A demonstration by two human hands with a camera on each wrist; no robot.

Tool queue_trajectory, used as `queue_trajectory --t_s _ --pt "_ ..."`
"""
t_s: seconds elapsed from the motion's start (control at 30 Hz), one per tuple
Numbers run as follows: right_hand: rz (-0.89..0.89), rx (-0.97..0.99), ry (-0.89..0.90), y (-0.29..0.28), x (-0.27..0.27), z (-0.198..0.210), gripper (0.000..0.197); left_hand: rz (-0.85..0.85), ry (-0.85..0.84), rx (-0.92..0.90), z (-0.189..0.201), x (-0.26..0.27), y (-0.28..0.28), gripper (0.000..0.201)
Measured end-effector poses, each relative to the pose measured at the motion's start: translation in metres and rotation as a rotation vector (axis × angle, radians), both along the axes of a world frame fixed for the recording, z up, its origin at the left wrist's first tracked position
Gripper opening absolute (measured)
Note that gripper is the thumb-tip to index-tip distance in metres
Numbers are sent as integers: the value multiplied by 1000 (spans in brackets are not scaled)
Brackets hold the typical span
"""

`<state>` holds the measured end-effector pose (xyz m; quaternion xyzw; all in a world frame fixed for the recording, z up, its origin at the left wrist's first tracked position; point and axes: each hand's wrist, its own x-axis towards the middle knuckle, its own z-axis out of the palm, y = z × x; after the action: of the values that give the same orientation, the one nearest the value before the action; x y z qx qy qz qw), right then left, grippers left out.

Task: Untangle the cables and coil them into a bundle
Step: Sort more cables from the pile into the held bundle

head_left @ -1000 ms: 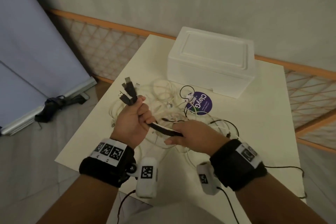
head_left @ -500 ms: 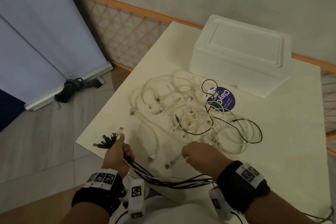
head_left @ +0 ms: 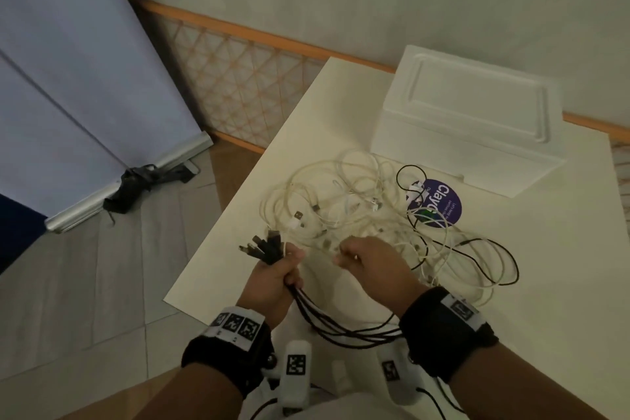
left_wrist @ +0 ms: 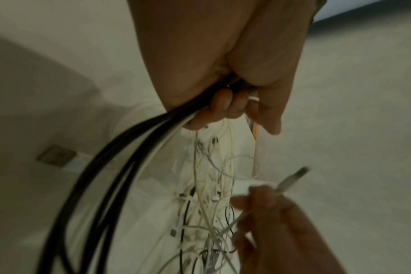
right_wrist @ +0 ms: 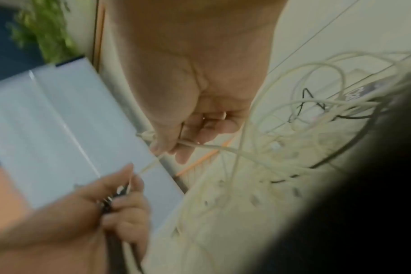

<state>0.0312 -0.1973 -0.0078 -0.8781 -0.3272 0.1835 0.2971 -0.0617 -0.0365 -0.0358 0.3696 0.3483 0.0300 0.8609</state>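
The left hand (head_left: pixel 274 278) grips the black cables (head_left: pixel 335 329) by their plugs. The right hand (head_left: pixel 370 266) pinches one white cable (right_wrist: pixel 214 147) from the tangle (head_left: pixel 358 215) at 12 o'clock. Draw it out slowly; stop if a loop snags.

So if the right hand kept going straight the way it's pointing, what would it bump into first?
Probably the white cables. The right hand points up the table into that tangle, already pinching one white cable. Beyond the tangle sits the foam box. Height above the table is hard to judge.

Cable tangle (head_left: pixel 358 215) probably touching box (head_left: pixel 470 133) behind.
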Motion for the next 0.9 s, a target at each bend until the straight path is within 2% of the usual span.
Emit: queue_trajectory --t_s 0.07,0.13,0.23,0.33,0.43,0.57,0.67,0.8,0.9 --pt "-66 82 38 13 3 13 23 -64 -58 5 3 11 -5 36" --pt "-83 79 116 22 3 20 21 -119 -91 -14 6 22 -7 42" --pt "-183 127 238 28 6 25 18 -174 -146 -82 8 34 -6 24" --pt "-353 279 343 27 8 24 20 -255 -165 -84 8 37 -7 23" --pt "-437 299 360 28 8 18 33 -360 -175 -42 14 38 -16 23" --pt "-525 302 331 24 10 9 45 -388 -128 -13 18 45 -23 17" --pt "-520 296 353 17 18 10 49 -412 -116 -43 19 49 -26 18" --pt "-344 253 442 11 20 10 66 -430 -158 -3 24 54 -31 7" --pt "-296 173 496 0 20 14 51 -370 -120 8 20 57 -29 20"
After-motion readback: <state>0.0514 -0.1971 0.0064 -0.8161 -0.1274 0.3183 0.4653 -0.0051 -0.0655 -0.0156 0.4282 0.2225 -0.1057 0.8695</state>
